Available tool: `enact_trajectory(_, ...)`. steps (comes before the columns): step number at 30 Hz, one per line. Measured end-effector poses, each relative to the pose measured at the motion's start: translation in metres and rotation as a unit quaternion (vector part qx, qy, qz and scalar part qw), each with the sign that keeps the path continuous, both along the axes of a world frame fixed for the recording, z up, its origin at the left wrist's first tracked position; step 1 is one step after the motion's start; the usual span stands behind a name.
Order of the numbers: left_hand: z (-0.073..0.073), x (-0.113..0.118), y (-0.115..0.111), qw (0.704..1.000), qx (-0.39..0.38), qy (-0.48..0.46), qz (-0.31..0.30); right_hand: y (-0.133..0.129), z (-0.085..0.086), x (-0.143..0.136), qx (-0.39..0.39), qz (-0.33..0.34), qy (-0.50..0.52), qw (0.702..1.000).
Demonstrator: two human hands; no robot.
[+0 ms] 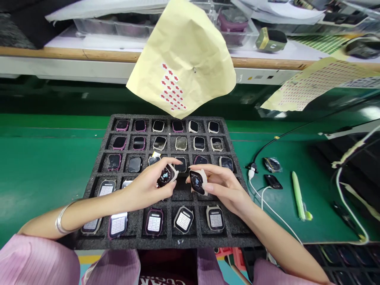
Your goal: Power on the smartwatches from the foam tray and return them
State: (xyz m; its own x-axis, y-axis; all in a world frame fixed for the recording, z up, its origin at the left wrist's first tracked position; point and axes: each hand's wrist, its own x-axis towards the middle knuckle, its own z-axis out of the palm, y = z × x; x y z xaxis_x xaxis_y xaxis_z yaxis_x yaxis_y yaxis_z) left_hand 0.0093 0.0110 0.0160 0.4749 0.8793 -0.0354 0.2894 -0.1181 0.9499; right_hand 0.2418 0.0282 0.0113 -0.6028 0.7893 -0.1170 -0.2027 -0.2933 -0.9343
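Observation:
My left hand point(154, 180) is closed round a smartwatch case point(166, 175) whose dark screen shows a lit watch face. In my right hand point(225, 186) is another smartwatch case point(197, 182), light-rimmed, with a similar lit face; thumb and fingers pinch its edges. Both are held a little apart above a black foam tray point(138, 201) with square compartments. Strapless watch cases in purple and light frames lie in the tray. Those in the back rows have dark screens, while a front-row purple watch point(154, 221) and its neighbours show white lists. My left hand and forearm hide some compartments.
A yellow sheet with red arrow stickers point(190, 59) hangs from the shelf edge point(97, 54) over the tray's back. To the right on the green table point(38, 158) lie a white cable point(274, 211), a small black charger piece point(273, 181), a coiled cable in plastic point(272, 164) and a green pen point(297, 196).

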Motion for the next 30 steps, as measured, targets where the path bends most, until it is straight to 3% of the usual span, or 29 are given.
enact_trajectory(14,0.0047,0.0014,-0.0049,1.000,-0.013,0.003,-0.007,-0.0023,0.0037,-0.0004,-0.010,0.016,0.017,1.000)
enact_trajectory(17,0.0016,0.0035,-0.0027,0.993,-0.084,-0.081,0.013,-0.0004,0.0014,-0.0027,-0.034,0.018,0.021,0.999)
enact_trajectory(23,0.0012,0.0063,0.0041,0.939,-0.267,-0.208,0.060,0.0011,-0.0035,-0.0061,-0.096,-0.005,0.004,0.995)
enact_trajectory(26,0.0012,0.0067,0.0046,0.918,-0.290,-0.249,0.103,0.0006,-0.0045,-0.0060,-0.096,-0.038,-0.016,0.994)
enact_trajectory(30,0.0002,0.0075,0.0036,0.917,-0.278,-0.260,0.117,0.0003,-0.0054,-0.0054,-0.084,-0.072,-0.045,0.993)
